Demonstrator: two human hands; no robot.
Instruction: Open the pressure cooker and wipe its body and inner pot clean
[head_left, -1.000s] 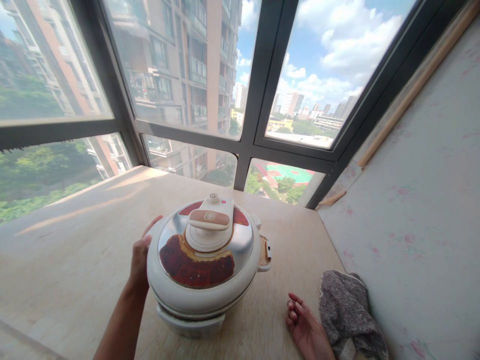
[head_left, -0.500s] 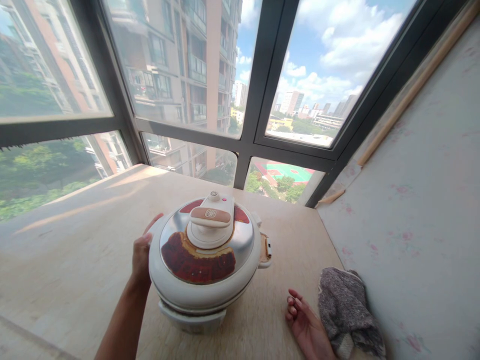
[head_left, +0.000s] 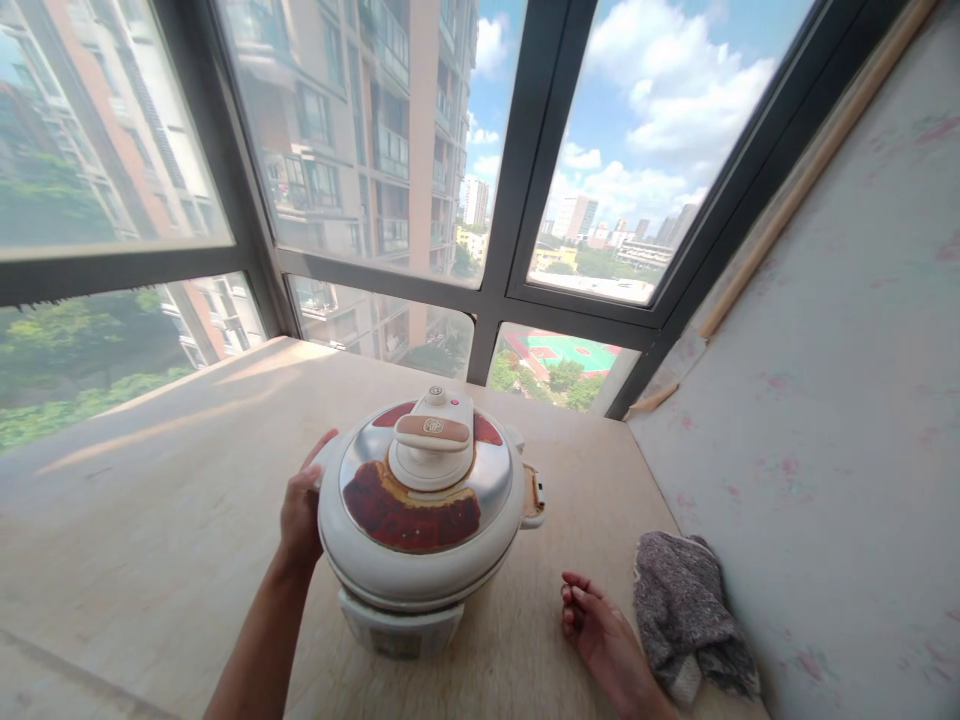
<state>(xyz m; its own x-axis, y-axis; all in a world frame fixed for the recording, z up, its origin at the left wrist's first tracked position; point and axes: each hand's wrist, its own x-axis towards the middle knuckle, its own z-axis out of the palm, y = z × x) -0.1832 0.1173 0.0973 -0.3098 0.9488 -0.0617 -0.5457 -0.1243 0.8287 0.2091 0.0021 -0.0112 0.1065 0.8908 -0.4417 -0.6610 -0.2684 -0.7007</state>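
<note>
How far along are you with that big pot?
Done: the cooker stands on the counter, lid closed. In hand: the left hand holds its side. Left: the right hand lies open and empty beside the grey cloth, which nothing touches; the lid handle is untouched.

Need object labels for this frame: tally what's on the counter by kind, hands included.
Pressure cooker: 1
Grey cloth: 1
Hands: 2, left hand against the cooker's side, right hand on the counter
Total: 4
</note>
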